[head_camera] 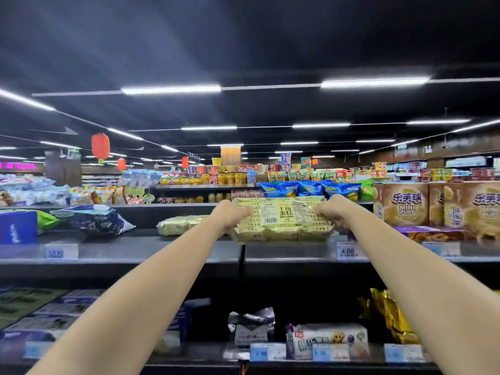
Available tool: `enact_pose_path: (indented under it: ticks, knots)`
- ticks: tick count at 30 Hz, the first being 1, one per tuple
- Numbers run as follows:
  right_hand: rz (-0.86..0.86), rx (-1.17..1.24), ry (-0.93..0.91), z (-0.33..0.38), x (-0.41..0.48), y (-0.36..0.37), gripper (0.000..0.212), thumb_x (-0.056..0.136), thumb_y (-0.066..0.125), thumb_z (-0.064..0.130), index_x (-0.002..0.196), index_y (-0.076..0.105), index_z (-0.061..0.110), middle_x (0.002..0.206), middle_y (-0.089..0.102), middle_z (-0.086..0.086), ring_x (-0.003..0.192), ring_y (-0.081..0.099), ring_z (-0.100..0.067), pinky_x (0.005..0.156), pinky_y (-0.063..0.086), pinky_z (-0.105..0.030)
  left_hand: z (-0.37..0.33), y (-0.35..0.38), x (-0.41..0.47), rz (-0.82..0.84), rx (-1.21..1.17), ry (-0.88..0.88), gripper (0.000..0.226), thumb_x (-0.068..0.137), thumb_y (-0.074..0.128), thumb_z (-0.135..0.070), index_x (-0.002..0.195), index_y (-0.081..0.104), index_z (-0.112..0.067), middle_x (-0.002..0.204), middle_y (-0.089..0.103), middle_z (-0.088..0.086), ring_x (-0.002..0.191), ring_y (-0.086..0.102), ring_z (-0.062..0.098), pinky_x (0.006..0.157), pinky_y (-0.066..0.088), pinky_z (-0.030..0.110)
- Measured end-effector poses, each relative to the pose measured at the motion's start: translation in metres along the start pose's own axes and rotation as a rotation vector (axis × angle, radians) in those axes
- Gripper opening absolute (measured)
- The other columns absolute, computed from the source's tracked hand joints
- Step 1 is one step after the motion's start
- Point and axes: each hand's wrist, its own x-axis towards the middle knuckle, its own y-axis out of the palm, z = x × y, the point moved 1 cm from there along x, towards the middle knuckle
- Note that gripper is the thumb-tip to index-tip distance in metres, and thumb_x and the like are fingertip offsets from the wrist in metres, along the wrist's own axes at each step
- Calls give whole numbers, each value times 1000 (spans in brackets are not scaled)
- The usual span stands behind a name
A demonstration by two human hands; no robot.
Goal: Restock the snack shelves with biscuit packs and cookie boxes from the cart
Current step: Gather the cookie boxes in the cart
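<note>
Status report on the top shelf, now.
Left hand and right hand grip the ends of the yellow dry cake pack. Pack sits atop another on the top shelf. Mini Puff boxes close on the right.

Both bare arms reach straight out toward the far side. The left hand and right hand sit level, a little apart, fingers curled inward in a grip.

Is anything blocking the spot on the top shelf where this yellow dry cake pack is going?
Nothing visible blocks it. Both hands, left hand and right hand, hold the yellow pack over another like it on the top shelf; the Mini Puff boxes stand aside.
</note>
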Motion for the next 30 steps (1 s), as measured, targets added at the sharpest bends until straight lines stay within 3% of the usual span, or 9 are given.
enact_pose_path:
  ticks: [2,4,6,8,12,17,24,27,30]
  knots:
    - [-9,-66,-13,0,-18,1,12,90,51,0,80,58,2,76,53,-11,56,52,-13,55,47,-24,0,-4,-11,30,112,52,34,88,74,-34,92,57,-6,81,61,4,57,54,13,48,51,29]
    - [-44,-125,-11,3,-33,4,31,89,47,-3,118,55,-5,87,56,-12,60,47,-13,45,35,-23,-2,-6,-27,60,198,107,56,87,75,-33,123,50,2,93,62,8,69,58,16,56,52,33]
    - [-83,-211,-34,7,-48,11,56,92,47,3,145,32,-6,102,58,-12,72,53,-16,48,40,-25,-3,-4,-44,48,293,159,79,89,71,-33,147,28,-2,105,60,8,77,63,16,53,48,28]
    - [-106,-333,-53,12,-66,21,49,93,48,12,139,42,-5,116,59,-17,93,60,-26,73,54,-34,-2,-1,-60,28,467,194,79,94,61,-33,155,18,-6,110,61,10,76,61,15,50,44,26]
    - [-121,-432,-42,9,-92,49,37,98,42,24,123,59,4,147,41,-27,134,42,-38,115,34,-47,13,13,-83,9,650,282,41,103,41,-34,134,45,-7,124,58,15,95,60,27,82,54,42]
    - [-291,-397,-170,8,-135,72,37,97,46,33,123,60,11,133,54,-16,127,47,-36,107,41,-46,38,12,-121,-205,798,446,45,102,35,-40,139,51,-19,143,50,7,129,48,34,113,31,53]
    - [-491,-351,-666,19,-198,162,27,91,57,20,115,69,15,113,68,-2,106,61,-24,89,47,-41,112,-6,-180,-417,771,698,32,95,53,-28,123,64,-18,127,60,1,122,53,25,105,41,41]
    - [-350,-395,-757,20,-216,225,27,91,57,21,113,70,15,108,68,-4,94,64,-27,78,51,-42,173,-19,-206,-342,880,581,30,95,51,-30,120,63,-19,119,62,1,111,57,25,97,43,39]
    - [-134,-424,-760,24,-230,290,34,97,45,27,126,62,19,118,62,-3,103,60,-26,85,48,-42,237,-42,-231,-207,967,359,34,100,42,-33,128,54,-19,125,56,2,115,52,26,96,43,39]
